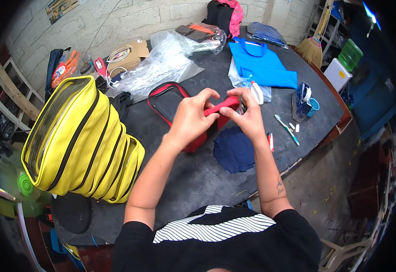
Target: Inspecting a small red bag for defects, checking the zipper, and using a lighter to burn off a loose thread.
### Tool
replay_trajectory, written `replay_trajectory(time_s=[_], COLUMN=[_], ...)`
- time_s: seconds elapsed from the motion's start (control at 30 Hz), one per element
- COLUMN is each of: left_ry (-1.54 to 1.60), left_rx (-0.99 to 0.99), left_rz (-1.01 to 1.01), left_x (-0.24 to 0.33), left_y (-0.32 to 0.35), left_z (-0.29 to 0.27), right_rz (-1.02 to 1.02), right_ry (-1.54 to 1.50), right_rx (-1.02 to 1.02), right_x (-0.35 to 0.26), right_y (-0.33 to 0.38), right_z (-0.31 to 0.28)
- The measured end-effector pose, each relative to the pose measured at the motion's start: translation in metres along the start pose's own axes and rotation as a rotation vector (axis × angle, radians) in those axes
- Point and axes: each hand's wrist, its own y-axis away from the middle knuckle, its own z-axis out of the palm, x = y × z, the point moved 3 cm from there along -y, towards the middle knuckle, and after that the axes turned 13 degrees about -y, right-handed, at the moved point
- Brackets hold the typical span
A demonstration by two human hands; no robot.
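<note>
Currently both hands pinch a red strap (219, 106): left hand (189, 119) and right hand (247, 117) gripping opposite ends above the bench (193, 177); keep it taut, fingertips near the edge.

So the whole thing sits on a dark worktable (198, 177), top pretty scuffed. Left side has a stack of yellow zip cases (78, 140) with black trim. Toward the back there's a pile of clear plastic bags (161, 63), and a bright blue tote bag (261, 65) lying flat at the far right. Middle has a red-edged case (168, 102) and a navy fabric piece (233, 149). A teal pen (286, 129) lies near the right edge.
</note>
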Motion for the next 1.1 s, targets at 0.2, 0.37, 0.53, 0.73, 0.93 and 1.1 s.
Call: replay_trajectory(time_s=[0.2, 0.37, 0.53, 0.73, 0.93, 1.1], left_ry=[-0.266, -0.476, -0.518, -0.657, -0.956, -0.836], left_rx=[0.129, -0.162, -0.151, -0.149, -0.169, -0.005], left_rz=[0.367, 0.331, 0.367, 0.412, 0.414, 0.59], left_x=[0.006, 0.004, 0.007, 0.011, 0.017, 0.008], left_y=[-0.007, -0.006, -0.005, 0.0, 0.01, 0.008], left_z=[-0.032, -0.03, -0.034, -0.034, -0.022, -0.032], right_rz=[0.228, 0.293, 0.272, 0.301, 0.288, 0.221], right_ry=[-0.391, -0.336, -0.202, -0.114, -0.031, 0.031], right_rx=[-0.086, -0.049, -0.009, -0.011, -0.028, -0.029], right_x=[0.035, 0.039, 0.033, 0.03, 0.023, 0.011], right_y=[-0.005, -0.007, -0.009, -0.009, -0.009, -0.007], right_z=[0.01, 0.02, 0.022, 0.025, 0.031, 0.039])
